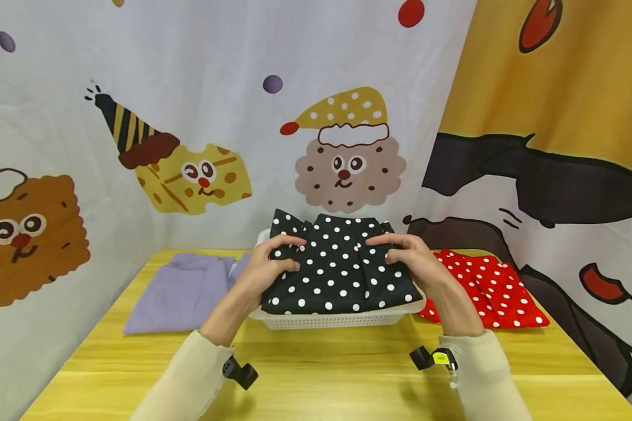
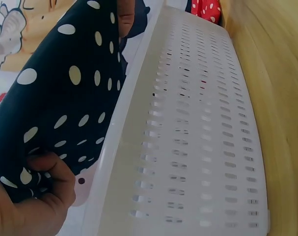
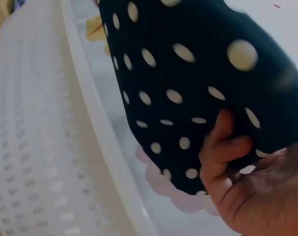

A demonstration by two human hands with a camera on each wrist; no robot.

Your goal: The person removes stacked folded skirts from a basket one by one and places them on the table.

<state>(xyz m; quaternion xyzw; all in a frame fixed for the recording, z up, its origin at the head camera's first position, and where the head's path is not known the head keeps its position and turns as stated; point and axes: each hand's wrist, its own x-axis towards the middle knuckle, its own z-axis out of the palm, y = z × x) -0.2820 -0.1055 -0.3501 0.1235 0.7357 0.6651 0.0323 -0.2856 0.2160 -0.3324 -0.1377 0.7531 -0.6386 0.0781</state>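
Observation:
My left hand and right hand hold a folded black garment with white polka dots by its two sides. The garment is over a white perforated basket; its lower edge hides most of the basket's inside. Curled fingers of the left hand grip one side of the cloth in the left wrist view. Over in the right wrist view, the right hand pinches the other side, and the cloth stands above the basket's rim.
A folded lavender garment lies on the wooden table left of the basket. To the right lies a folded red garment with white dots. A curtain printed with cartoon figures hangs behind.

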